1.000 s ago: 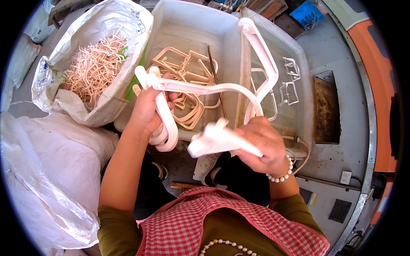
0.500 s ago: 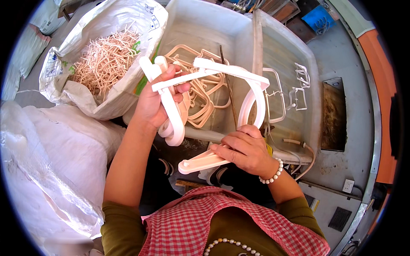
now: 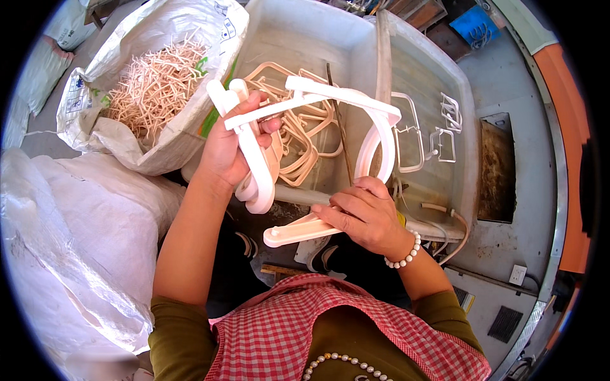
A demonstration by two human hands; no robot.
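Observation:
My left hand (image 3: 222, 152) is closed around several pale pink moulded plastic frames (image 3: 256, 168), stacked with their bars side by side; the palm hides part of them. At right, my right hand (image 3: 368, 219) grips another pale pink plastic frame (image 3: 377, 149). Its curved side rises above the fingers, and a straight bar (image 3: 295, 232) juts out toward the left below them. The upper bars of the held frames meet or overlap between my hands; exactly how they join I cannot tell. Behind them, looser pink frames (image 3: 298, 170) lie in a pale plastic tub (image 3: 305, 28).
A white woven sack (image 3: 181, 143) of thin pink plastic offcuts (image 3: 155, 89) stands at the left, with a full white bag (image 3: 95, 209) nearer me. White frames (image 3: 413, 162) lie in the tub's right compartment, past a divider (image 3: 383, 63). A hose (image 3: 459, 244) hangs by its front right corner.
My right hand has shifted slightly upward with its frame, and the straight bar below it has risen too. The left hand keeps its hold almost in place.

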